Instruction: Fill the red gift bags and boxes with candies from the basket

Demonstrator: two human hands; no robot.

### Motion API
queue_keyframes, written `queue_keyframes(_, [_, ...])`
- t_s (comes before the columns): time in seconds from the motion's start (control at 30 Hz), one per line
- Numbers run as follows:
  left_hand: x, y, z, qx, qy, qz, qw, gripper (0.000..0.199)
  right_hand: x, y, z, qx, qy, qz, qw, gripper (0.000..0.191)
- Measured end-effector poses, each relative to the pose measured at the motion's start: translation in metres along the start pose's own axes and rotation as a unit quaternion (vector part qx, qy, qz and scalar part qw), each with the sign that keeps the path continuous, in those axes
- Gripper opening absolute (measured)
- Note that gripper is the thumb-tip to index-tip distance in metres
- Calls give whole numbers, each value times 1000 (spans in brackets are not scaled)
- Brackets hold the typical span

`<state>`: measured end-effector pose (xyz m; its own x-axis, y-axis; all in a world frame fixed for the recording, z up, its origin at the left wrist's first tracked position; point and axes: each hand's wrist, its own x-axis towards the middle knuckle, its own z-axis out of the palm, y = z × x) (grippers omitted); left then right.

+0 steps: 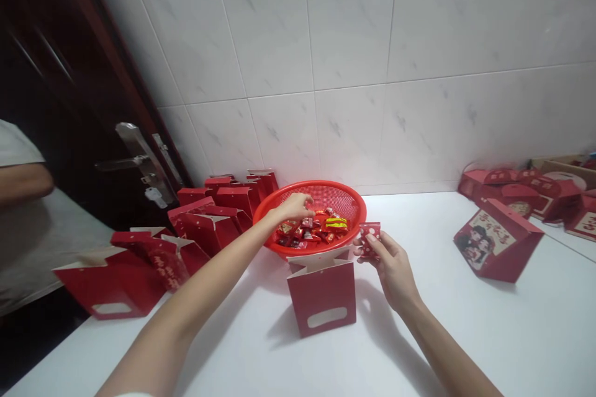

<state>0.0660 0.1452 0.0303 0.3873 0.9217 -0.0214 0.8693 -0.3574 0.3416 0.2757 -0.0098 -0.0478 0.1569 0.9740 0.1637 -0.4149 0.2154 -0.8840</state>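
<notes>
A red plastic basket (356, 201) holds several wrapped candies (310, 234), one bright yellow packet (336, 224) among them. My left hand (297, 206) reaches over the basket's rim, fingers apart above the candies, with nothing visible in them. In front of the basket a red paper box (322, 294) stands upright with its top open. My right hand (386, 257), just right of that box, pinches a small red packet with white dots (370, 240).
Several red boxes (209, 226) with open tops stand at the left. On the right, a closed printed box (500, 242) rests on the white table (419, 223), with more red boxes (507, 189) behind. A person (28, 223) stands at far left by the door (60, 56).
</notes>
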Motion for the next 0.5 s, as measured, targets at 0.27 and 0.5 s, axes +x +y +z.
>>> queue_keyframes(0.27, [-20, 4, 26, 176, -260, 74, 947, 67, 2, -1, 1, 5, 8, 12, 1000, 41])
queue_keyframes(0.5, [-4, -1, 54, 34, -155, 57, 986, 24, 1, -1, 1, -4, 3, 4, 1000, 35])
